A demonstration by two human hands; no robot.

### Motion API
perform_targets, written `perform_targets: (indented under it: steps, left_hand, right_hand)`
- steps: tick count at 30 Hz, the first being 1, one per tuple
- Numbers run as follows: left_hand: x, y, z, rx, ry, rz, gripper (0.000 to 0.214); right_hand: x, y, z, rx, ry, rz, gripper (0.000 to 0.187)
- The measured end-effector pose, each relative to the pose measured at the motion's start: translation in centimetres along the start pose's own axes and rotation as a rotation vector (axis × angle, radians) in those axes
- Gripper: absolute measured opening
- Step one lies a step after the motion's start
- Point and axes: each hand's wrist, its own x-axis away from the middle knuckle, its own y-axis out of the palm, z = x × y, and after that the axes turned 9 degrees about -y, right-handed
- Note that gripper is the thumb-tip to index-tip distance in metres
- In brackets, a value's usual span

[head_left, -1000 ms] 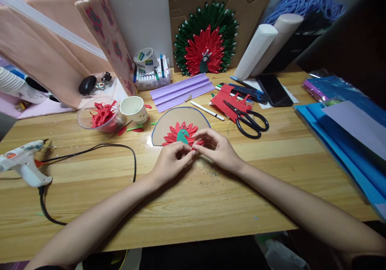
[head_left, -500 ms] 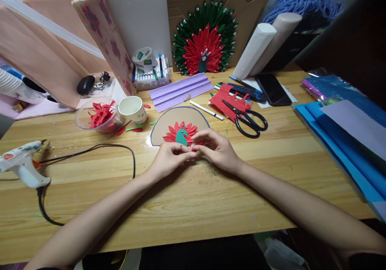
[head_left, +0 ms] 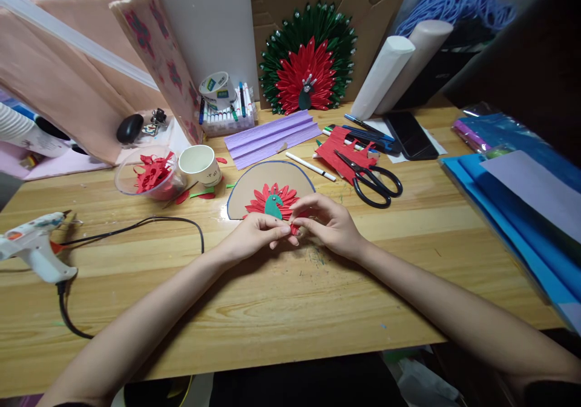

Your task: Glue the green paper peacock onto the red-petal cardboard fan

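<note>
Between my fingertips is a small red paper piece (head_left: 295,229), partly hidden. My left hand (head_left: 258,235) pinches one side of it with thumb and fingers. From the other side my right hand (head_left: 330,225) grips it, thumb and index closed. Just beyond my hands lies a half-round cardboard piece (head_left: 267,175) with a blue outline. Red paper petals (head_left: 256,200) fan out on it around a green paper bird body (head_left: 273,205); my hands cover part of its lower right edge.
Black-handled scissors (head_left: 373,183) rest on red crepe paper (head_left: 338,146) at right. A clear bowl (head_left: 122,180) of red scraps and a paper cup (head_left: 200,165) stand left. The glue gun (head_left: 36,243) trails its cord. Behind, a finished paper peacock (head_left: 308,62) leans on cardboard.
My left hand has shifted slightly left, with its lower fingers now showing beneath. More of the red paper piece shows between the fingertips.
</note>
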Motion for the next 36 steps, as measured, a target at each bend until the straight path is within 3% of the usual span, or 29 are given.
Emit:
perform_targets:
  steps: [11,19,24,30,36]
  left_hand:
    - [-0.2,0.3,0.1,0.152,-0.072,-0.083,0.028]
    - [-0.4,0.7,0.5,0.062,-0.080,0.030,0.027]
    - [-0.1,1.5,0.3,-0.104,0.062,0.175,0.026]
    - [-0.1,1.8,-0.1,-0.588,0.330,0.380,0.017]
    - [-0.2,1.9,-0.4,-0.646,0.385,0.442,0.017]
  right_hand:
    - [0.3,0.2,0.1,-0.009,-0.113,0.000,0.019]
    - [0.1,0.1,0.1,0.091,-0.137,0.031,0.019]
    - [0.0,0.0,0.1,0.195,-0.105,0.054,0.016]
    - [-0.1,0.2,0.2,0.171,-0.058,0.080,0.015]
    - [-0.2,0.3,0.1,0.140,-0.028,0.107,0.015]
